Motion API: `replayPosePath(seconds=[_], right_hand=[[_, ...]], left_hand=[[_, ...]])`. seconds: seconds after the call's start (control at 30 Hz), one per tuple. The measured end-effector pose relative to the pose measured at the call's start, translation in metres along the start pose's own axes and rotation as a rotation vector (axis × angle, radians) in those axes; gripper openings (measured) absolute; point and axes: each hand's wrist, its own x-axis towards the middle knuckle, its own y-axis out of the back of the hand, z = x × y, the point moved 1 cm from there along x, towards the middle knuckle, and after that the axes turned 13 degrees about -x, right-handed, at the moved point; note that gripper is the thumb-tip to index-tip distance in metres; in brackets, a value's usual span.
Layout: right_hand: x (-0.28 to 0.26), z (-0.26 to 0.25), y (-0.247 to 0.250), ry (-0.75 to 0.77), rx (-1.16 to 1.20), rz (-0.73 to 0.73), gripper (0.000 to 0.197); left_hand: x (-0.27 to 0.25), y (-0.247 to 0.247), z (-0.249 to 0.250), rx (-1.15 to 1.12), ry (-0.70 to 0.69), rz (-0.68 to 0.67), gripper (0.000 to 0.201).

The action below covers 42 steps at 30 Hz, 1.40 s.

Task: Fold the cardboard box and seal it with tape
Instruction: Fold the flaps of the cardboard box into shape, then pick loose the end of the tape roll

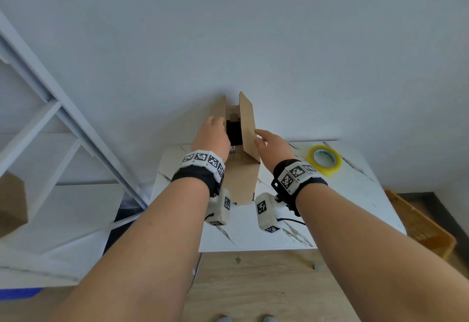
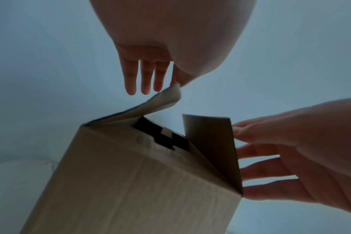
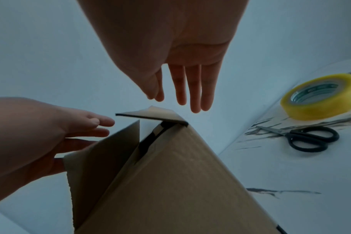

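A brown cardboard box (image 1: 241, 177) stands on the white marble-patterned table (image 1: 342, 207), its top open and dark inside. Two long top flaps stick up: the left flap (image 1: 220, 108) and the right flap (image 1: 247, 123). My left hand (image 1: 213, 134) lies with straight fingers against the outer side of the left flap, whose tip (image 2: 170, 95) bends at my fingers. My right hand (image 1: 271, 144), fingers also straight, touches the outer face of the right flap (image 2: 210, 142). A yellow tape roll (image 1: 324, 160) lies to the right of the box. Neither hand holds anything.
Black-handled scissors (image 3: 307, 139) lie on the table near the tape roll (image 3: 321, 101). A white shelf frame (image 1: 50, 108) stands to the left, with a brown box (image 1: 12, 202) on it. A wooden crate (image 1: 421, 228) sits on the floor at the right. A wall is close behind the table.
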Motion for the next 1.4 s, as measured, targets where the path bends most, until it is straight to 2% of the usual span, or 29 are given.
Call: replayPosePath(seconds=[0.27, 0.4, 0.57, 0.8, 1.0, 1.2, 1.4], right_hand=[[-0.013, 0.021, 0.022, -0.091, -0.030, 0.077, 0.040], [-0.021, 0.043, 0.031, -0.154, -0.017, 0.112, 0.040], [-0.028, 0.089, 0.050, -0.265, -0.029, 0.117, 0.053], [-0.012, 0.167, 0.077, -0.315, -0.092, 0.084, 0.052], [0.029, 0.223, 0.062, -0.296, -0.156, -0.088, 0.057], [0.065, 0.253, 0.035, -0.245, -0.246, -0.234, 0.054], [0.090, 0.266, 0.013, -0.114, -0.412, -0.330, 0.046]], left_hand=[[0.005, 0.005, 0.033, 0.015, -0.137, -0.023, 0.035], [0.010, -0.008, 0.056, 0.123, -0.287, -0.029, 0.034], [0.011, -0.050, 0.103, 0.111, -0.362, -0.172, 0.042], [0.011, -0.136, 0.144, 0.135, -0.280, -0.342, 0.046], [0.018, -0.197, 0.143, 0.148, -0.137, -0.404, 0.046], [0.017, -0.230, 0.122, 0.162, -0.037, -0.454, 0.047], [0.018, -0.242, 0.107, 0.166, 0.079, -0.446, 0.049]])
